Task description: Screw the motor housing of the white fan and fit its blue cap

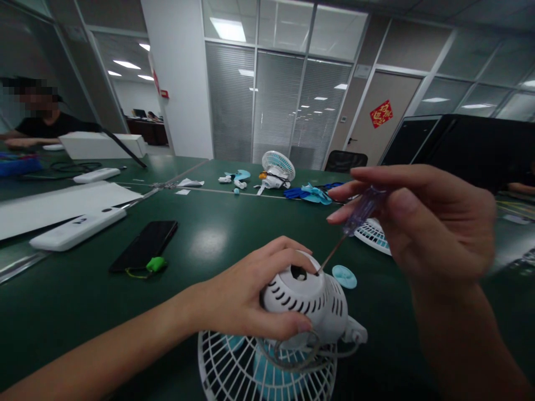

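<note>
A small white fan (309, 303) lies face down on the green table (217, 239), its wire grille (234, 367) with light blue blades towards me. My left hand (246, 292) is closed round the fan's vented motor housing, thumb along its near side. My right hand (422, 220) pinches a screwdriver (355, 223) with a clear blue handle. Its thin shaft slants down and its tip sits at a hole on top of the housing.
A round light blue cap (345, 276) and a loose white grille (374, 234) lie just right of the fan. A black phone (146, 244) with a green tag lies to the left beside white boxes (77, 227). Another fan (276, 170) and blue parts sit farther back. A person sits far left.
</note>
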Action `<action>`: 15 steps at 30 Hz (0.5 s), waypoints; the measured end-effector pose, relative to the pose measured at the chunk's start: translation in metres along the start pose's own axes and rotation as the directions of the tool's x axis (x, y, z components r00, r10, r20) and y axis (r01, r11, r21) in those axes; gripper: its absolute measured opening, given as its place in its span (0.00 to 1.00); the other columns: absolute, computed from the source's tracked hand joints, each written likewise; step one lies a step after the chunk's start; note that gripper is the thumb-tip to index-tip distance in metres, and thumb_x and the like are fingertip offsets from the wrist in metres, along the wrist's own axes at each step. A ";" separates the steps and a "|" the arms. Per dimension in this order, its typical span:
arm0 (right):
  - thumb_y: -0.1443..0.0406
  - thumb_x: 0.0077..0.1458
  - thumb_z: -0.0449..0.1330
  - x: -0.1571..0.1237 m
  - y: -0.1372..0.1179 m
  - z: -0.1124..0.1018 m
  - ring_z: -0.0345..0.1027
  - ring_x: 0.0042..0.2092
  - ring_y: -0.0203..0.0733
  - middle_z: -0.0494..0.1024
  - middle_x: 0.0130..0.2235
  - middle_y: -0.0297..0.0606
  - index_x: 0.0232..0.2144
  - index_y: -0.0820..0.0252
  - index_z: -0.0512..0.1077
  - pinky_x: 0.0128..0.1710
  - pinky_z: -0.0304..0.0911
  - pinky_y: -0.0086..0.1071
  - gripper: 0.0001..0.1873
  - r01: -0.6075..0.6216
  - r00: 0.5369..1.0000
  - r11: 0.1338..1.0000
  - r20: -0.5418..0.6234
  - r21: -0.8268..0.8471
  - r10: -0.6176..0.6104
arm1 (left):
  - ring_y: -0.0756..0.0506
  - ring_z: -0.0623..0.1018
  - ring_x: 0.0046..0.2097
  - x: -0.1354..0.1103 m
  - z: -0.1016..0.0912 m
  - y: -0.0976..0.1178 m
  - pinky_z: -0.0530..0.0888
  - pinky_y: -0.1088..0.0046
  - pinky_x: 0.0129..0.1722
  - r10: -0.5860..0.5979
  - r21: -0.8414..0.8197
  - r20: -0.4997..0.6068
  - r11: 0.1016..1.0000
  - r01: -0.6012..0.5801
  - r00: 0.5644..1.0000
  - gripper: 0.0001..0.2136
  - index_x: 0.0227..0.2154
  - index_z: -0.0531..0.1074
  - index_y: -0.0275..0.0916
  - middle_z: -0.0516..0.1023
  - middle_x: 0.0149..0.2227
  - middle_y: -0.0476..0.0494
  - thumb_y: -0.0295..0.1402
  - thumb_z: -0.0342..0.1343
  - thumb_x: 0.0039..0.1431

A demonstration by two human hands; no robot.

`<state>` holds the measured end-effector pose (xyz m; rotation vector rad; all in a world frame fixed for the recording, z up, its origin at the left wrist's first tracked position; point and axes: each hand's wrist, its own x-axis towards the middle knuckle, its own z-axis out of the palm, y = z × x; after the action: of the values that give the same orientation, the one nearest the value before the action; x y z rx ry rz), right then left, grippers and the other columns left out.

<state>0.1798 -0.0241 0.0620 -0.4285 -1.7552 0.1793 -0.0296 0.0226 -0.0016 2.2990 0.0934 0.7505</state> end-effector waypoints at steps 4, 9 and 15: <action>0.74 0.58 0.62 0.001 -0.001 -0.001 0.79 0.33 0.36 0.82 0.35 0.33 0.46 0.55 0.79 0.31 0.80 0.28 0.16 -0.027 0.999 0.997 -0.031 -0.065 0.025 | 0.40 0.71 0.55 0.000 0.000 0.000 0.68 0.62 0.57 0.001 0.009 -0.001 1.000 -0.001 1.000 0.22 0.50 0.67 0.41 0.68 0.54 0.40 0.35 0.67 0.54; 0.73 0.47 0.71 0.002 0.004 0.001 0.73 0.30 0.34 0.77 0.30 0.28 0.46 0.50 0.78 0.26 0.77 0.26 0.23 0.009 0.993 0.991 -0.117 -0.133 -0.025 | 0.40 0.71 0.55 0.000 0.000 -0.001 0.68 0.62 0.57 0.001 0.016 0.002 1.000 -0.001 1.000 0.22 0.50 0.67 0.41 0.68 0.54 0.39 0.35 0.67 0.54; 0.67 0.62 0.61 -0.002 0.001 0.004 0.78 0.34 0.38 0.81 0.38 0.34 0.47 0.53 0.79 0.31 0.79 0.31 0.13 -0.012 1.000 0.989 -0.019 -0.145 0.010 | 0.41 0.71 0.55 0.000 0.000 -0.001 0.68 0.63 0.57 0.015 0.014 -0.003 1.000 -0.015 1.000 0.23 0.50 0.66 0.41 0.68 0.54 0.40 0.35 0.67 0.54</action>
<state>0.1765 -0.0238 0.0589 -0.5435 -1.7547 0.0559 -0.0295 0.0237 -0.0025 2.3136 0.0836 0.7636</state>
